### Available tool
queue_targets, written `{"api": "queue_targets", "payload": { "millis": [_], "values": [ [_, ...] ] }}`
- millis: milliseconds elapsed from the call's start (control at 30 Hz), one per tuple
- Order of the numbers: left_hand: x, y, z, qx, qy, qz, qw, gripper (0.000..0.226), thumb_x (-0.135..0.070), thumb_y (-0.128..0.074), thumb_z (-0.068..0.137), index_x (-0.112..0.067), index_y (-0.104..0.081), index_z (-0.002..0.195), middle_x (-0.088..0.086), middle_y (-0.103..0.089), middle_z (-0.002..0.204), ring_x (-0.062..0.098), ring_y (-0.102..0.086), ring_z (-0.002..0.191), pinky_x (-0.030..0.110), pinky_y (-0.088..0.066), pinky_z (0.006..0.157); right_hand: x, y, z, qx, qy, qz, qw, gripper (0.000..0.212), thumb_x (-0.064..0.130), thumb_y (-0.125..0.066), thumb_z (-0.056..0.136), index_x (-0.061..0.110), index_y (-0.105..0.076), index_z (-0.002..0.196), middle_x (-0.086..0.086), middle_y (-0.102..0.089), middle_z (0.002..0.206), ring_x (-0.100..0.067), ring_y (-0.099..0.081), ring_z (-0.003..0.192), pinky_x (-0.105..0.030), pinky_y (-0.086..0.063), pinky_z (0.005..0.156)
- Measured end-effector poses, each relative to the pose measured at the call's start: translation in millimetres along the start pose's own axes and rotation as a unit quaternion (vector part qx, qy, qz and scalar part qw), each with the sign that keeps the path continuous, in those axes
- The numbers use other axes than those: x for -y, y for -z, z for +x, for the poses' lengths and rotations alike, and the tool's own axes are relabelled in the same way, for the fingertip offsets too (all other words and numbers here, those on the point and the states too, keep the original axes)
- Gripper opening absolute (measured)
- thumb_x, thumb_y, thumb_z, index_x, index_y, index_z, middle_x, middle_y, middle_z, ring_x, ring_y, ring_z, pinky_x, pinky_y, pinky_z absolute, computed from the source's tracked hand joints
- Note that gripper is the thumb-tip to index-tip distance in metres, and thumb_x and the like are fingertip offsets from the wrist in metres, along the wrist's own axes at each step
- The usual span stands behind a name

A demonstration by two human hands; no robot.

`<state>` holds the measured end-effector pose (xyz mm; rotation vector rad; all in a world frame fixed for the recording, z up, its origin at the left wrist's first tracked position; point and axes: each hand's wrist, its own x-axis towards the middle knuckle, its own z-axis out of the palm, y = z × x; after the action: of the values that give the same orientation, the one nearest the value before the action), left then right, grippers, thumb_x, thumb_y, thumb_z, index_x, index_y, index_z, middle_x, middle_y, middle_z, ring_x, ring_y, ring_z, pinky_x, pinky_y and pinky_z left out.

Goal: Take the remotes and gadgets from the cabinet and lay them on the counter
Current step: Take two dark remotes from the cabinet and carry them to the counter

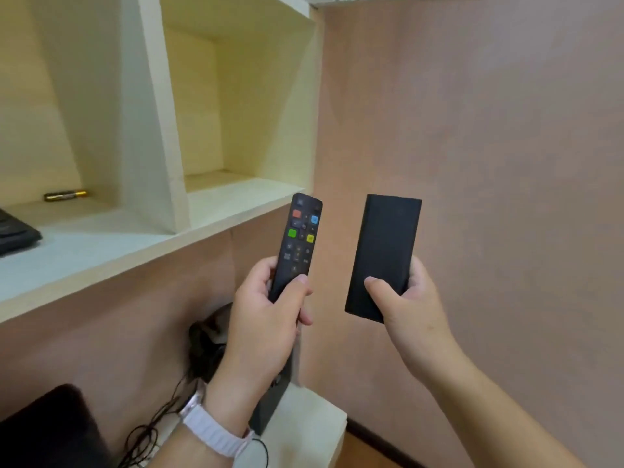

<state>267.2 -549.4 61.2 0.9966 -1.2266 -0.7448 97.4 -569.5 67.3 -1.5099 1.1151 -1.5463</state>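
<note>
My left hand (266, 312) grips a slim black remote (297, 241) with red, blue, green and yellow buttons, held upright in front of the cabinet's lower shelf edge. My right hand (408, 305) holds a flat black rectangular gadget (385, 251), plain-faced, tilted slightly, just right of the remote. Both are in the air in front of the pink wall. The cream cabinet (162, 130) has open compartments; a gold-and-black battery (66, 195) lies in the left one, and a black device (17, 233) sits at the shelf's left edge.
Below, a white counter (310, 420) carries a dark upright object partly hidden behind my left wrist, with black cables (162, 420) trailing left. A dark rounded shape (47, 427) fills the bottom left corner. A white watch band sits on my left wrist.
</note>
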Motion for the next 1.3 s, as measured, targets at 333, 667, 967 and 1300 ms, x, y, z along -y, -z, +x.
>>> {"api": "queue_targets", "payload": {
  "millis": [333,667,967,1300],
  "values": [
    [-4.6,-98.9,-68.5,0.170,0.077,-0.082,0.979,0.010,-0.017,-0.058,0.094,-0.024,-0.059,0.100,0.003,-0.067,0.081,0.015,-0.060,0.057,0.027,-0.048,0.053,20.5,110.9,-90.5,-0.155,-0.030,-0.085,0.984,0.036,0.009,-0.060,0.090,0.042,-0.051,0.101,0.017,-0.066,0.094,0.001,-0.064,0.088,-0.023,-0.058,0.069],
    [-50.8,-205.8,-231.7,0.292,0.132,-0.134,0.938,0.012,-0.018,-0.056,0.095,-0.022,-0.061,0.105,-0.002,-0.067,0.078,0.015,-0.060,0.058,0.026,-0.047,0.050,73.9,239.6,-254.3,-0.280,-0.052,-0.117,0.951,0.027,0.009,-0.061,0.090,0.032,-0.052,0.100,0.011,-0.066,0.095,0.004,-0.064,0.082,-0.014,-0.053,0.060],
    [-139.5,-294.9,-425.7,0.447,0.115,-0.172,0.870,0.009,-0.012,-0.054,0.095,-0.018,-0.059,0.100,-0.003,-0.065,0.073,0.014,-0.057,0.055,0.023,-0.048,0.047,144.9,358.6,-477.7,-0.436,-0.073,-0.155,0.883,0.033,0.015,-0.060,0.091,0.039,-0.050,0.110,0.013,-0.066,0.100,0.006,-0.063,0.088,-0.014,-0.055,0.062],
    [-195.7,-358.3,-597.8,0.623,0.118,-0.184,0.751,0.008,-0.010,-0.053,0.095,-0.015,-0.059,0.096,-0.001,-0.063,0.071,0.017,-0.055,0.057,0.027,-0.044,0.049,196.5,422.7,-655.3,-0.605,-0.091,-0.147,0.777,0.035,0.016,-0.061,0.090,0.045,-0.051,0.107,0.016,-0.065,0.103,-0.003,-0.064,0.093,-0.022,-0.054,0.068]
  ]
}}
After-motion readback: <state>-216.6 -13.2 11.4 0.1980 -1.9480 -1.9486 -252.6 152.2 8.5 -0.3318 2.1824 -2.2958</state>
